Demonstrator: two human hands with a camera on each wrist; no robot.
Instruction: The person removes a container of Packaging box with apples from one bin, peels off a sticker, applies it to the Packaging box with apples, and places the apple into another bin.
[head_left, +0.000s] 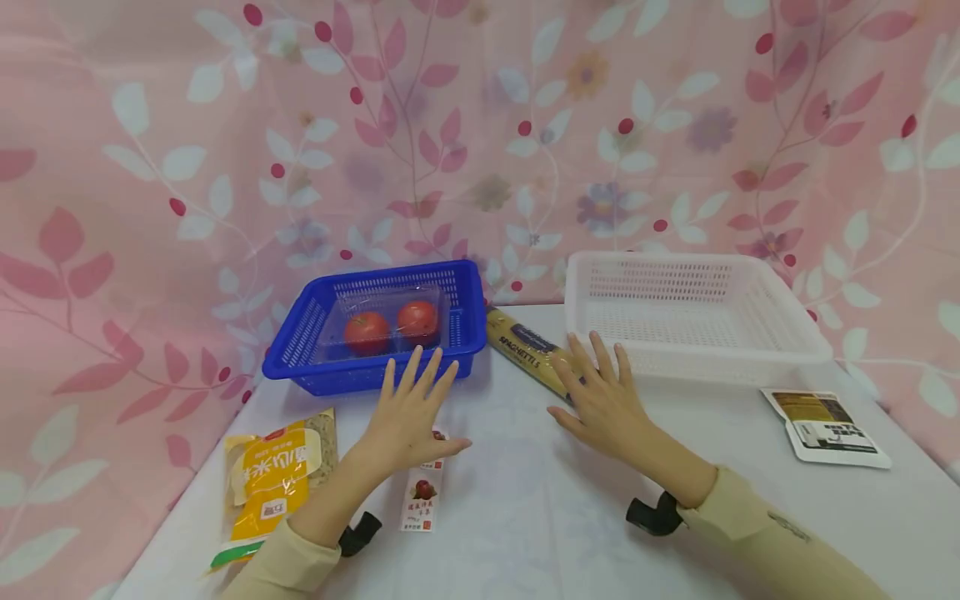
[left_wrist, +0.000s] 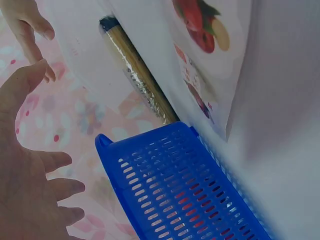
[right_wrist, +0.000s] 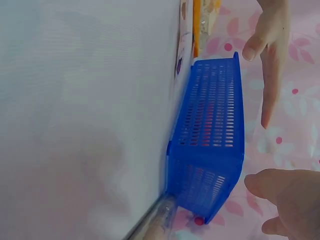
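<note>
My left hand (head_left: 406,423) hovers with spread, straight fingers over a narrow white packet (head_left: 422,500) printed with red fruit, partly covering it. Its fingertips reach toward the front of a blue basket (head_left: 390,379). In that basket lies a clear plastic box (head_left: 333,337) holding two red tomatoes (head_left: 367,333). My right hand (head_left: 602,407), fingers also spread and holding nothing, overlaps the lower end of a spaghetti pack (head_left: 517,343) in the head view. Both palms face down. In the left wrist view the left hand (left_wrist: 30,185) shows bare beside the blue basket.
At back right stands a white basket (head_left: 697,354). A yellow food bag (head_left: 273,475) lies at the left, next to my left forearm. A brown and white pouch (head_left: 825,427) lies at the right edge of the white table (head_left: 525,533). A pink floral curtain (head_left: 480,150) hangs behind.
</note>
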